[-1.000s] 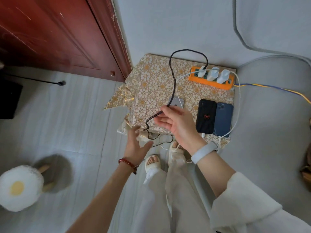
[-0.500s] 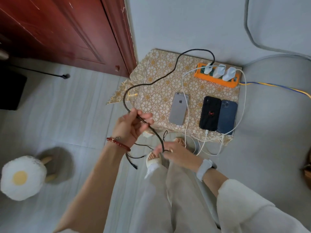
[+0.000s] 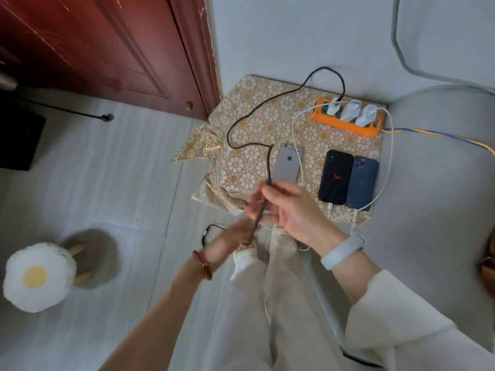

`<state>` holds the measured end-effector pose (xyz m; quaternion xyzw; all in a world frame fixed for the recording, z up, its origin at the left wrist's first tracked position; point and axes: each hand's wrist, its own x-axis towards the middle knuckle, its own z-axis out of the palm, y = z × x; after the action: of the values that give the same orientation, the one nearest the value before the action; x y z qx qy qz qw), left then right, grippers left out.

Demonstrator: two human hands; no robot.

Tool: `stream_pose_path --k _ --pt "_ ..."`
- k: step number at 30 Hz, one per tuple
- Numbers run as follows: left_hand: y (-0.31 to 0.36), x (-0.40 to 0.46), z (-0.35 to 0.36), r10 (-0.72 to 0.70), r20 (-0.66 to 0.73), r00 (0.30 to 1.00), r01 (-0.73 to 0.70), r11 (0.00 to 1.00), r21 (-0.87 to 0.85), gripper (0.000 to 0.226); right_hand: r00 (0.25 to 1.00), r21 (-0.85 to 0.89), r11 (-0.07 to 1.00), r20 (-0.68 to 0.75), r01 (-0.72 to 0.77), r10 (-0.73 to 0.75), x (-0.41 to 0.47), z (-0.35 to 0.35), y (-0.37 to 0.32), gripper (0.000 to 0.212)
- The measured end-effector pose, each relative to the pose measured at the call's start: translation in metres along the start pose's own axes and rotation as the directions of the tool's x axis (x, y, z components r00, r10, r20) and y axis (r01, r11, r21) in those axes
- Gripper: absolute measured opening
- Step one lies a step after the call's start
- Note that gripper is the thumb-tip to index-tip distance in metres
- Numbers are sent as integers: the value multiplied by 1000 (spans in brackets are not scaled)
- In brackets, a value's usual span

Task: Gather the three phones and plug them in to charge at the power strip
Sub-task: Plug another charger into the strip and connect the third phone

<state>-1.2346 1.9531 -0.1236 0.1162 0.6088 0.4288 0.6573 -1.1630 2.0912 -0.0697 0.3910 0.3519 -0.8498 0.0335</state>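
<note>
Since half a second back: right hand (image 3: 292, 210) raised, now pinching black cable (image 3: 269, 167) near silver phone (image 3: 288, 164); left hand (image 3: 227, 242) blurred, grip unclear. Black phone (image 3: 336, 178) and blue phone (image 3: 361, 183) on desk (image 3: 254, 124), cabled to power strip (image 3: 348, 121). Silver phone apparently unplugged.

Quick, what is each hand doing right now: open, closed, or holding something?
Left hand: blurred; seems closed on the black cable, lower down.
Right hand: closed on the black cable, pinching it.
</note>
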Motion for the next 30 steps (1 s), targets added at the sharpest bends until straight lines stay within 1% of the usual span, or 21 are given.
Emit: stream_pose_path --k 1,2,4,6,8,10,11,13,15,16,17,18,19,21,22,23,24,25,26,28,30 --pt "-8 -4 7 -39 56 998 35 998 60 32 1000 30 999 -12 25 -25 6 6 -8 17" --pt "-15 -9 11 -73 76 994 68 996 63 29 998 63 997 -33 52 -50 10 11 -13 17" --pt "-23 -20 10 -44 38 998 41 997 67 25 992 120 988 -97 98 -87 17 13 -18 16" --pt "-23 -27 7 7 -59 998 -3 997 77 18 983 124 984 -142 130 -113 21 6 -13 16" --pt "-19 -33 2 24 -140 990 -31 998 -50 19 983 2 996 -158 92 -90 24 -2 0 21" --pt "-14 -37 -8 15 -183 983 -61 967 -249 20 987 -259 966 -156 -5 -36 25 -9 24 22" --pt "-7 -37 -13 19 -199 980 -89 934 -346 23 990 -405 913 -139 -42 -16 24 -12 38 24" --pt "12 -36 -21 47 -227 973 -159 848 -505 28 997 -630 773 -53 -75 53 17 -11 64 37" --pt "31 -34 -25 97 -256 962 -234 778 -583 29 981 -781 620 60 -69 184 7 -9 85 42" --pt "41 -34 -27 116 -267 957 -261 747 -612 29 964 -837 545 101 -50 245 1 -10 93 39" --pt "47 -33 -30 127 -295 947 -292 724 -625 30 950 -880 471 100 -54 295 -4 -12 98 33" --pt "53 -33 -33 130 -334 934 -327 689 -647 31 946 -907 417 82 -59 313 -8 -18 101 26" --pt "57 -32 -40 122 -383 916 -368 639 -676 34 957 -921 384 48 -68 287 -10 -25 104 21" --pt "64 -35 -55 101 -468 878 -454 484 -748 38 980 -924 367 -39 -109 193 -10 -42 107 18" --pt "64 -36 -64 93 -508 856 -498 412 -764 35 984 -914 382 -82 -136 156 -11 -50 106 18" --pt "61 -35 -71 78 -546 834 -533 365 -763 31 984 -900 405 -113 -159 135 -13 -55 102 20" --pt "57 -33 -76 53 -569 821 -548 357 -757 26 986 -884 440 -120 -159 115 -15 -58 96 23" --pt "49 -28 -79 15 -577 817 -534 397 -746 23 988 -858 492 -112 -148 102 -17 -57 89 24" --pt "38 -23 -78 -46 -569 821 -482 478 -734 21 992 -818 561 -91 -126 90 -19 -53 82 24" --pt "13 -14 -64 -148 -492 858 -276 675 -684 20 995 -700 708 -44 -94 89 -20 -39 70 22" --pt "-10 -11 -35 -172 -366 915 -52 846 -530 29 999 -629 776 -18 -43 41 -15 -23 59 18"
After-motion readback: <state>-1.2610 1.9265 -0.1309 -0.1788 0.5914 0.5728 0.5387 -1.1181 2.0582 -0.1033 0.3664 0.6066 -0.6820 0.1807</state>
